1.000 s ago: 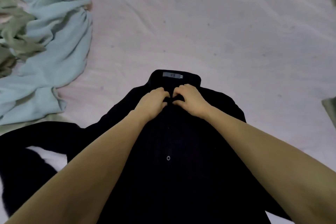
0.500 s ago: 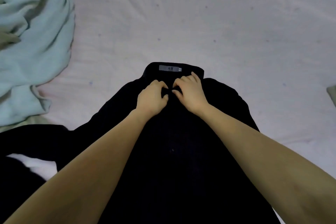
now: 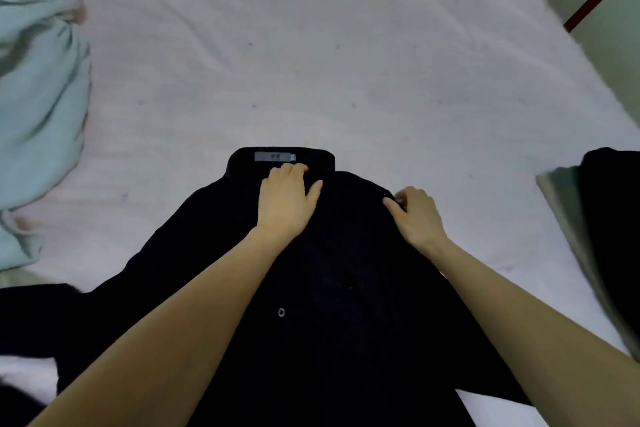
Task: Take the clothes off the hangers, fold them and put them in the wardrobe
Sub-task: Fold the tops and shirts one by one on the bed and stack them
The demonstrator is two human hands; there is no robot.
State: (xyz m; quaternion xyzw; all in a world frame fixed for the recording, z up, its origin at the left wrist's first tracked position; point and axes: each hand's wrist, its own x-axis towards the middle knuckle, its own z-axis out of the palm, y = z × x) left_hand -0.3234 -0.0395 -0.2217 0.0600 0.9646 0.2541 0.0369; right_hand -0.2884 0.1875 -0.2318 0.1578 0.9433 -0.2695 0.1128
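The left hand [image 3: 287, 203] lies flat on the black shirt [image 3: 322, 288] just below its collar [image 3: 280, 159], fingers straight and close together with the tips at the collar's lower edge, the thumb spread out to the side. The right hand [image 3: 417, 217] sits apart from it at the shirt's shoulder edge, fingers curled under and the thumb pointing inward; they appear to pinch the dark cloth there, though the grip itself is partly hidden by the knuckles.

The shirt is spread front-up on the bed [image 3: 346, 62], collar pointing away from the person. Its fabric is matte and very dark, with a stiff, flat-topped stand collar bearing a small grey rectangular label [image 3: 274, 156] inside. One small round button [image 3: 281, 312] with a pale rim shows on the front between the forearms. A sleeve trails off to the left.

The bed sheet is pale pinkish-white, softly wrinkled and flecked with tiny dark specks. At the left edge lies a crumpled, soft light-blue garment [image 3: 38, 107]. At the right edge rests a folded grey-green cloth [image 3: 568, 215] with another dark piece [image 3: 613, 218] on top.
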